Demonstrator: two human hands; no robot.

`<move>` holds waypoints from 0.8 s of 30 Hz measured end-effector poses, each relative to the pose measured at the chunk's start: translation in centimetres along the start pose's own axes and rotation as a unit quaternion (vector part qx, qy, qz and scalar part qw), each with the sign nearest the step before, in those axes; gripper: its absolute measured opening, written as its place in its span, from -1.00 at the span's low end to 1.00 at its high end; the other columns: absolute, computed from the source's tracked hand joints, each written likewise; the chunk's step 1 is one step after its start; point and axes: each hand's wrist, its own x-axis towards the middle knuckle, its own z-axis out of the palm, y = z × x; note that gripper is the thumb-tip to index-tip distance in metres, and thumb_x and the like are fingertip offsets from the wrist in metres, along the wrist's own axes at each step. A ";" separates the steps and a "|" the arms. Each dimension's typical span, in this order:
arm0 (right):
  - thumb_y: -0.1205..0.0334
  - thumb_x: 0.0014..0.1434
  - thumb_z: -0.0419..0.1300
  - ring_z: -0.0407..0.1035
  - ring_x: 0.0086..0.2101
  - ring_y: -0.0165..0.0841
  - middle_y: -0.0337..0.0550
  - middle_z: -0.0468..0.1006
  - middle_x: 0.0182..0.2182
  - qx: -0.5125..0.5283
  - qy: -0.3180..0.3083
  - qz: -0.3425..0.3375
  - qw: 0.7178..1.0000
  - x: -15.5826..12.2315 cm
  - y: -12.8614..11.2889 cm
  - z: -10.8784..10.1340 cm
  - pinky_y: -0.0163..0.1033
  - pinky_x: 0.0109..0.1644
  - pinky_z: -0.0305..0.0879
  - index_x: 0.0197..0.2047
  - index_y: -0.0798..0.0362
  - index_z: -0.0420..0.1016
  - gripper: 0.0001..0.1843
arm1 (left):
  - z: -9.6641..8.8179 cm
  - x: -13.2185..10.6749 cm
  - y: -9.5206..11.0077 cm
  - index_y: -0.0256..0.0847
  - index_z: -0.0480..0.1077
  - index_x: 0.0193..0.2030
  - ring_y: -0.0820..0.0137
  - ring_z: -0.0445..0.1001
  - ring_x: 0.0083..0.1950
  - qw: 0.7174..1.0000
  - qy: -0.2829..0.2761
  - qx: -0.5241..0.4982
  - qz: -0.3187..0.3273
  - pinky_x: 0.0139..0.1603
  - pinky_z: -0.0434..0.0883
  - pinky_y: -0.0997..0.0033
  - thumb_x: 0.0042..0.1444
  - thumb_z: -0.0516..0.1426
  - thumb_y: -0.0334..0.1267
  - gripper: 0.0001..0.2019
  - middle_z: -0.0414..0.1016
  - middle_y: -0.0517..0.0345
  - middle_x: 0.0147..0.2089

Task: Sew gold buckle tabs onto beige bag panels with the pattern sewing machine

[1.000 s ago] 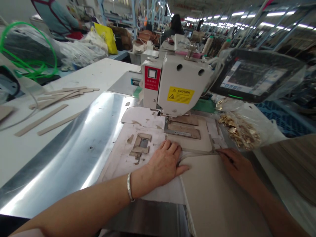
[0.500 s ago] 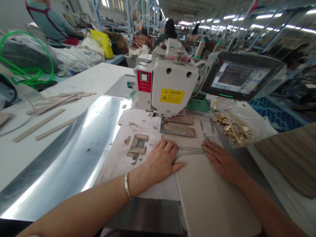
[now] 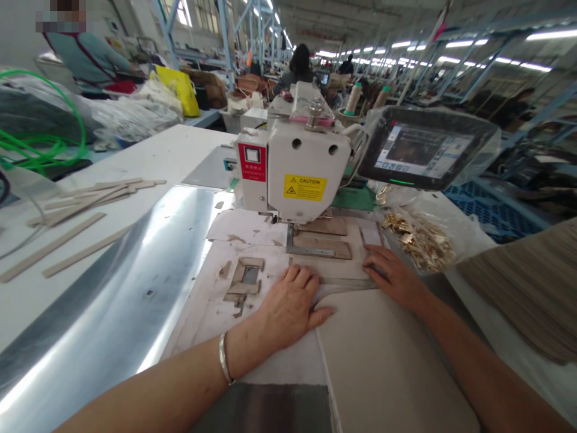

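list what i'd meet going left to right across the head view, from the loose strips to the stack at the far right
Loose tan strips, silvery bracelet, left hand, right hand, stack of tan pieces.

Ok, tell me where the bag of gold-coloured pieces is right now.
In the head view, the bag lies right of the machine, below the screen and beyond the right hand.
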 end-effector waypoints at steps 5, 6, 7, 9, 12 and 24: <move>0.22 0.32 0.05 0.38 0.12 -0.13 0.04 0.54 0.02 0.014 -0.021 -0.004 1.000 0.1 0.5 -0.1 0.09 0.16 0.33 -0.21 0.00 0.44 -0.85 | -0.2 0.1 0.0 -0.30 0.40 0.02 0.08 0.33 0.09 1.000 -0.014 -0.005 -0.002 0.21 0.34 0.03 0.28 0.08 0.15 -0.51 0.40 -0.09 0.04; 0.22 0.32 0.05 0.40 0.10 -0.14 0.03 0.55 0.01 0.015 -0.022 -0.004 1.000 0.1 0.5 -0.2 0.09 0.16 0.34 -0.20 0.00 0.44 -0.85 | -0.3 0.1 0.1 -0.30 0.40 0.01 0.08 0.33 0.09 1.000 -0.018 -0.006 -0.004 0.20 0.35 0.02 0.28 0.08 0.15 -0.51 0.40 -0.09 0.03; 0.23 0.32 0.05 0.41 0.08 -0.14 0.02 0.56 0.00 0.016 -0.022 -0.004 1.000 0.0 0.4 -0.2 0.08 0.15 0.35 -0.19 0.00 0.45 -0.85 | -0.3 0.1 0.1 -0.30 0.41 0.01 0.07 0.32 0.09 1.000 -0.020 -0.007 -0.005 0.20 0.35 0.02 0.28 0.08 0.15 -0.50 0.40 -0.10 0.03; 0.25 0.31 0.06 0.43 0.05 -0.15 0.00 0.57 -0.02 0.016 -0.017 -0.001 1.000 -0.4 0.0 -0.3 0.08 0.13 0.37 -0.16 0.00 0.47 -0.84 | -0.4 0.1 0.1 -0.30 0.41 0.01 0.07 0.32 0.10 1.000 -0.022 -0.009 -0.006 0.21 0.35 0.01 0.27 0.08 0.15 -0.51 0.41 -0.09 0.03; 0.28 0.31 0.05 0.46 -0.02 -0.17 -0.02 0.60 -0.07 0.017 0.005 0.008 1.000 -1.0 -1.0 -0.3 0.06 0.10 0.39 -0.11 0.00 0.49 -0.81 | -0.3 0.1 0.2 -0.29 0.41 0.02 0.07 0.32 0.10 1.000 -0.024 -0.006 -0.009 0.21 0.35 0.00 0.27 0.08 0.14 -0.52 0.41 -0.08 0.02; 0.40 0.15 0.08 0.54 -0.18 -0.12 0.04 0.65 -0.15 -0.121 0.061 0.155 0.979 4.2 11.0 -1.8 -0.03 -0.01 0.43 -0.10 0.12 0.64 -0.66 | 0.2 0.0 0.4 -0.29 0.41 0.02 0.06 0.32 0.06 1.000 -0.004 0.008 -0.011 0.15 0.37 0.01 0.27 0.11 0.10 -0.54 0.40 -0.07 0.01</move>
